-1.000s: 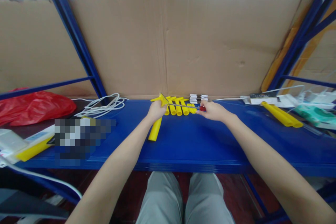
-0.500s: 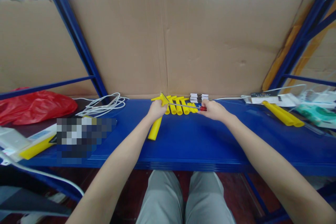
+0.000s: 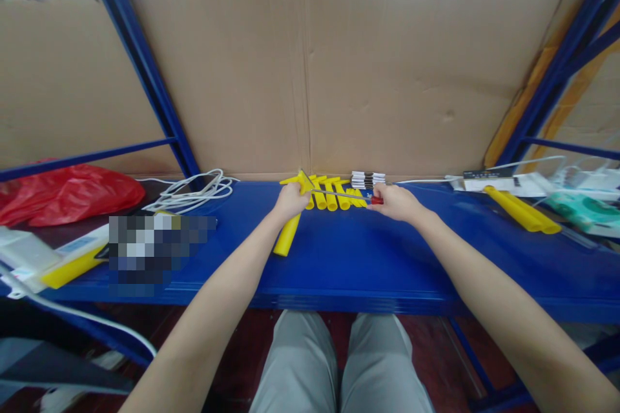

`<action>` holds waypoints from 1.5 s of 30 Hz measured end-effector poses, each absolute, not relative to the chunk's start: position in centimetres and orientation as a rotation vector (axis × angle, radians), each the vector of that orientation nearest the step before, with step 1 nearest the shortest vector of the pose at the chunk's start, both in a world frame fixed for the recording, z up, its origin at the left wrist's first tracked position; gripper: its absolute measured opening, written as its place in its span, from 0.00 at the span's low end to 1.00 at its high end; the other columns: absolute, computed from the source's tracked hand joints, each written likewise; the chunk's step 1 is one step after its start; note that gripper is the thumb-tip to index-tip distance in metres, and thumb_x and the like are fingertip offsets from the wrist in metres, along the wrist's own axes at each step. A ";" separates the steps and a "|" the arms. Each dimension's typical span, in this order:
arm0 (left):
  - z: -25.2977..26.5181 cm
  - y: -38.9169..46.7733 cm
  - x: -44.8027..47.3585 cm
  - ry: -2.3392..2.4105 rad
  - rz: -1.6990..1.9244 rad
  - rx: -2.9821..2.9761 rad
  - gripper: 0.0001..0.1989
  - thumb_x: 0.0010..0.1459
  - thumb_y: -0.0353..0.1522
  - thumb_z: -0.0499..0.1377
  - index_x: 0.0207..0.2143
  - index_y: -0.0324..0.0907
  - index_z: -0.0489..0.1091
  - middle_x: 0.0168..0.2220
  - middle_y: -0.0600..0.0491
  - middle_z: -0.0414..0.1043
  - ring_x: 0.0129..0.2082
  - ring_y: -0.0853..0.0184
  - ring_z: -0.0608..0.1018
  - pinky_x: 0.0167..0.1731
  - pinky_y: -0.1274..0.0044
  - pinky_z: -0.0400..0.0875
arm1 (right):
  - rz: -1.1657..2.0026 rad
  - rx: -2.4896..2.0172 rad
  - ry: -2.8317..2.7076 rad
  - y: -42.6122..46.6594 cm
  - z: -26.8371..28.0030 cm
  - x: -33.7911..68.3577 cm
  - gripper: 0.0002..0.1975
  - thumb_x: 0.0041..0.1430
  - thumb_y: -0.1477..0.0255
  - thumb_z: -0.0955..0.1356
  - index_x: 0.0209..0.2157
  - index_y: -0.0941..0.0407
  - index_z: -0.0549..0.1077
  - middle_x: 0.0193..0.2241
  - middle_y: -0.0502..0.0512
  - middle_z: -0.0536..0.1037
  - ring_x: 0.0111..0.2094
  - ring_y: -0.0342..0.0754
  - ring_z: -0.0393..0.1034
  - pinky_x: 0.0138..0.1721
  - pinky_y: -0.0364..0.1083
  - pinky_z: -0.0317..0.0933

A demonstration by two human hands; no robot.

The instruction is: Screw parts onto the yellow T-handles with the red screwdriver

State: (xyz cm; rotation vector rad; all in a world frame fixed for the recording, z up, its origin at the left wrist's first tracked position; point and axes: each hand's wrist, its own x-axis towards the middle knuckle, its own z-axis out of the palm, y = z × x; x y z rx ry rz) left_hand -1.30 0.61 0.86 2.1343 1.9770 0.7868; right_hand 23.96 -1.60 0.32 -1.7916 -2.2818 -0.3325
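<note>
My left hand (image 3: 289, 200) is closed around the head of a yellow T-shaped piece (image 3: 287, 237), whose tube-like handle points toward me over the blue shelf. A thin dark strip shows at its head. In my right hand (image 3: 398, 202) is a screwdriver (image 3: 376, 201) with a red handle. Its long metal shaft runs left across to the yellow head, where the tip's exact contact is too small to make out. Just behind the shaft lie several similar yellow T-shaped pieces (image 3: 331, 200) in a row. A stack of small white-and-black items (image 3: 368, 179) sits beyond my right hand.
The blue shelf (image 3: 368, 264) backs onto a cardboard panel (image 3: 387, 77). At left are a coiled white cable (image 3: 213, 187), a red plastic bag (image 3: 72, 197) and a yellow tube (image 3: 72, 269). Two yellow tubes (image 3: 523, 211) and a green packet (image 3: 581, 210) lie at right.
The view has shifted very slightly. Both hands keep their hold, and the screwdriver stays in nearly the same place against the yellow piece.
</note>
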 end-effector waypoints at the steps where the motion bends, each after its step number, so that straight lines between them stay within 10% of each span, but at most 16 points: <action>1: 0.8 0.6 -1.3 1.976 0.791 2.141 0.12 0.56 0.31 0.53 0.35 0.33 0.74 0.35 0.42 0.78 0.36 0.61 0.79 0.32 0.79 0.70 | -0.321 -1.795 -2.288 -1.7 0.4 24.0 0.11 0.55 0.63 0.68 0.36 0.56 0.69 0.30 0.56 0.78 0.31 0.50 0.71 0.27 0.43 0.53; 45: 0.3 1.0 -1.6 2.054 0.622 2.309 0.14 0.58 0.32 0.53 0.39 0.34 0.75 0.40 0.42 0.78 0.42 0.59 0.79 0.38 0.79 0.71 | -0.051 -1.720 -2.368 -1.4 -0.2 23.7 0.10 0.56 0.65 0.67 0.33 0.58 0.72 0.28 0.57 0.78 0.28 0.47 0.69 0.26 0.42 0.55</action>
